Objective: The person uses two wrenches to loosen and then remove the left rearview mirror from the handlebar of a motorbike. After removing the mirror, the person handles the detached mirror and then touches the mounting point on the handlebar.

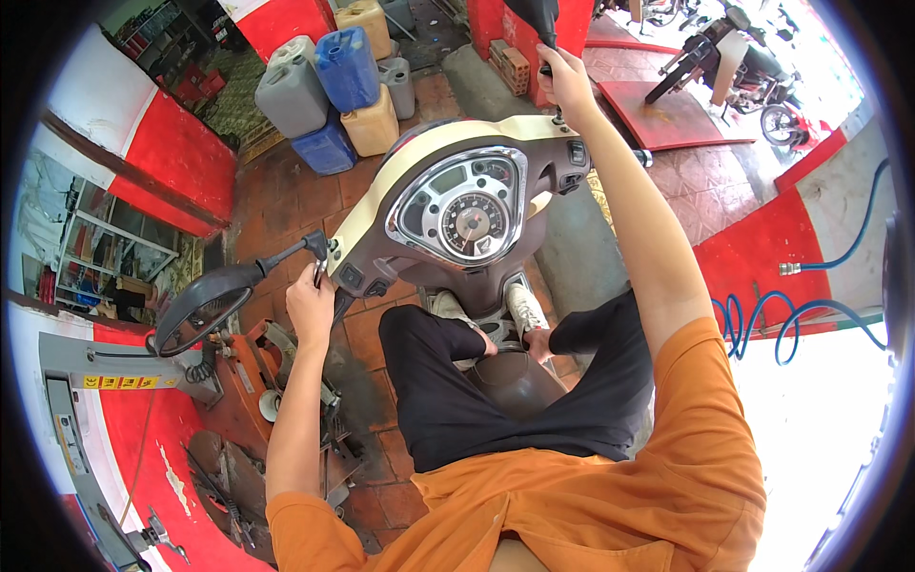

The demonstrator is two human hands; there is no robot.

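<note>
I sit astride a scooter with a cream and brown handlebar cover [405,162] and a round speedometer [470,224] in a chrome-rimmed panel. My left hand [311,307] is closed at the left end of the handlebar, just below the left mirror [205,303] and its stem. A small metallic piece shows at its fingertips; what it is I cannot make out. My right arm reaches far forward. Its hand [570,88] is closed around the black stem of the right mirror [536,13], whose head is cut off by the upper edge. My shoes [524,307] rest on the scooter's floorboard.
Several plastic jerrycans [348,71] in blue, grey and beige stand ahead on the tiled floor. Tools and a red metal stand [250,367] lie to the left. A coiled blue air hose [786,319] hangs on the right. A motorcycle [734,67] is parked beyond a red ramp [667,114].
</note>
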